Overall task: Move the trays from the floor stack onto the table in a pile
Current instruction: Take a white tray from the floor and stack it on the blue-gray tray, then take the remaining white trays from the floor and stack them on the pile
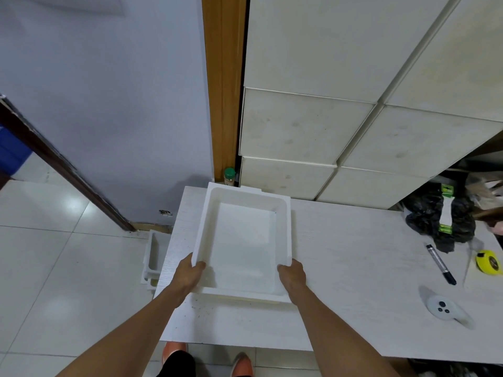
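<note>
A white foam tray lies on the white table near its left end, on top of at least one more tray whose edge shows along the near side. My left hand grips the top tray's near left rim. My right hand grips its near right rim. On the tiled floor left of the table stands the floor stack of white trays, partly hidden by the table edge.
On the table's right side lie a black marker, a yellow tape measure, a white controller and a black plastic bag. A green-capped bottle stands behind the tray. White cabinets rise behind the table.
</note>
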### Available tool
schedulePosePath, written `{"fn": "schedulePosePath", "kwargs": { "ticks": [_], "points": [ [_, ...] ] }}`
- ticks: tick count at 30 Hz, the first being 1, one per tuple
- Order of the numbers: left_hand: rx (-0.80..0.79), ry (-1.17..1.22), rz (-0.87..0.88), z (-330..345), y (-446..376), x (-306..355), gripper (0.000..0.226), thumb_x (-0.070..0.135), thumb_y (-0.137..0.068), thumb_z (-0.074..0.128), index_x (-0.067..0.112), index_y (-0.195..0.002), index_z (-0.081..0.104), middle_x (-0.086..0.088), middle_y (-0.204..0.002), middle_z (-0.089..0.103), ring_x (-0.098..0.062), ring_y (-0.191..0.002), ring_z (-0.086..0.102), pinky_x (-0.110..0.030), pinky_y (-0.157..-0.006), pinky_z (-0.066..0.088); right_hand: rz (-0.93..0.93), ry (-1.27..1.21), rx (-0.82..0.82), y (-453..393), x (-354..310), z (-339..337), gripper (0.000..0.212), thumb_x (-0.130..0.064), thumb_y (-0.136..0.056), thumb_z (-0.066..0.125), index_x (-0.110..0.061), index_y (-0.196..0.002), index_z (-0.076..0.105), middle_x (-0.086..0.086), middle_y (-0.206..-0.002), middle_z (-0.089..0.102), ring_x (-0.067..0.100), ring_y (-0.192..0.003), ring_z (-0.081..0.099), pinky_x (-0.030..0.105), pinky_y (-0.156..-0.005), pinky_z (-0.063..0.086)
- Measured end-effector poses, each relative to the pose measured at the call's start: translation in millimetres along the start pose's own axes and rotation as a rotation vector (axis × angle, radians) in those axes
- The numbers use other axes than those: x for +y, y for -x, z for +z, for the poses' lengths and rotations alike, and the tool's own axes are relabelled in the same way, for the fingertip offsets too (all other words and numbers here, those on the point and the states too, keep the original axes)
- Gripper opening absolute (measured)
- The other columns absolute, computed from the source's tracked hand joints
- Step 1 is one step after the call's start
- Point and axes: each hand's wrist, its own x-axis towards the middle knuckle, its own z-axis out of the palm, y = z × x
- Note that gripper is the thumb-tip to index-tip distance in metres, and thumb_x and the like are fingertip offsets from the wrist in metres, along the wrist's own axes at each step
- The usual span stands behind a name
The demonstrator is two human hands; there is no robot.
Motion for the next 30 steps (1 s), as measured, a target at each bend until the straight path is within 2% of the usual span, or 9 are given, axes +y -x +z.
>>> {"fn": "schedulePosePath", "kwargs": {
  "ticks": [4, 10, 13, 15, 17, 20, 23, 27, 30],
  "points": [
    [0.015, 0.01, -0.009, 2.7, -0.9, -3.0, 0.04, 0.014, -0.097, 0.046, 0.007, -0.136, 0.045, -0.017, -0.128, 0.058, -0.027, -0.101, 0.053, -0.042, -0.094, 0.045, 0.002, -0.007, 0.018, -4.4, 0.5, 1.5, 0.037, -0.009, -0.088, 0.053, -0.004, -0.124, 0.059, 0.012, -0.117, 0.067, 0.027, -0.097, 0.061, 0.029, -0.085, 0.048],
    [0.015, 0.038, -0.023, 1.5, -4.1, -4.7, 0.037, 0.012, -0.095, 0.049, 0.007, -0.131, 0.048, -0.009, -0.113, 0.058, -0.028, -0.099, 0.054, -0.037, -0.086, 0.045, 0.012, -0.007, 0.024, -10.3, -2.9, 4.8, 0.036, -0.009, -0.085, 0.054, -0.005, -0.12, 0.062, 0.012, -0.108, 0.069, 0.026, -0.087, 0.06, 0.028, -0.076, 0.047],
    [0.005, 0.053, -0.028, 0.2, -4.2, -4.9, 0.037, 0.011, -0.093, 0.05, 0.008, -0.13, 0.05, -0.011, -0.117, 0.061, -0.028, -0.1, 0.056, -0.037, -0.087, 0.046, 0.016, 0.01, 0.033, -14.3, -2.0, 6.0, 0.038, -0.009, -0.085, 0.053, -0.005, -0.122, 0.06, 0.012, -0.109, 0.068, 0.027, -0.087, 0.061, 0.029, -0.076, 0.048],
    [-0.01, 0.06, -0.026, -1.9, -3.5, -4.4, 0.037, 0.013, -0.093, 0.05, 0.009, -0.13, 0.05, -0.012, -0.122, 0.06, -0.027, -0.102, 0.056, -0.037, -0.089, 0.045, 0.02, 0.027, 0.045, -15.9, -2.3, 8.1, 0.043, -0.01, -0.084, 0.054, -0.004, -0.126, 0.055, 0.015, -0.116, 0.066, 0.03, -0.095, 0.062, 0.033, -0.083, 0.052],
    [-0.035, 0.066, -0.018, -5.1, -3.3, -3.4, 0.038, 0.017, -0.093, 0.051, 0.01, -0.13, 0.05, -0.011, -0.125, 0.059, -0.026, -0.104, 0.055, -0.036, -0.089, 0.044, 0.001, 0.076, 0.12, -14.3, -7.4, 12.7, 0.052, -0.015, -0.084, 0.056, -0.003, -0.132, 0.044, 0.018, -0.126, 0.058, 0.036, -0.111, 0.058, 0.043, -0.095, 0.05],
    [-0.075, 0.08, -0.008, -13.1, -4.7, -0.7, 0.041, 0.025, -0.092, 0.053, 0.015, -0.132, 0.049, -0.005, -0.126, 0.056, -0.025, -0.11, 0.054, -0.034, -0.091, 0.042, -0.159, 0.28, 0.349, -6.7, -26.0, 21.4, 0.06, -0.026, -0.085, 0.06, -0.005, -0.136, 0.036, 0.019, -0.135, 0.045, 0.038, -0.125, 0.042, 0.05, -0.102, 0.038],
    [-0.099, 0.131, -0.007, -26.9, -10.5, -0.1, 0.048, 0.032, -0.091, 0.055, 0.02, -0.136, 0.046, -0.002, -0.133, 0.051, -0.024, -0.122, 0.05, -0.034, -0.098, 0.04, -0.369, 0.362, 0.477, 2.5, -52.8, 37.4, 0.055, -0.026, -0.085, 0.061, -0.006, -0.132, 0.043, 0.017, -0.13, 0.048, 0.035, -0.124, 0.041, 0.049, -0.101, 0.037],
    [-0.111, 0.206, -0.014, -53.4, -20.6, -5.6, 0.047, 0.034, -0.093, 0.051, 0.017, -0.136, 0.047, -0.008, -0.137, 0.052, -0.024, -0.123, 0.051, -0.04, -0.105, 0.043, -0.56, 0.437, 0.551, 14.9, -84.0, 80.3, 0.051, -0.024, -0.081, 0.063, -0.009, -0.127, 0.048, 0.013, -0.126, 0.05, 0.033, -0.118, 0.045, 0.047, -0.1, 0.038],
    [-0.069, 0.201, -0.021, -77.8, -28.7, -15.1, 0.043, 0.034, -0.094, 0.047, 0.016, -0.133, 0.048, -0.008, -0.137, 0.052, -0.023, -0.123, 0.051, -0.039, -0.102, 0.044, -0.642, 0.423, 0.507, 28.3, -103.8, 118.5, 0.044, -0.02, -0.082, 0.061, -0.011, -0.124, 0.05, 0.011, -0.125, 0.05, 0.032, -0.116, 0.046, 0.045, -0.098, 0.04]
  ]
}}
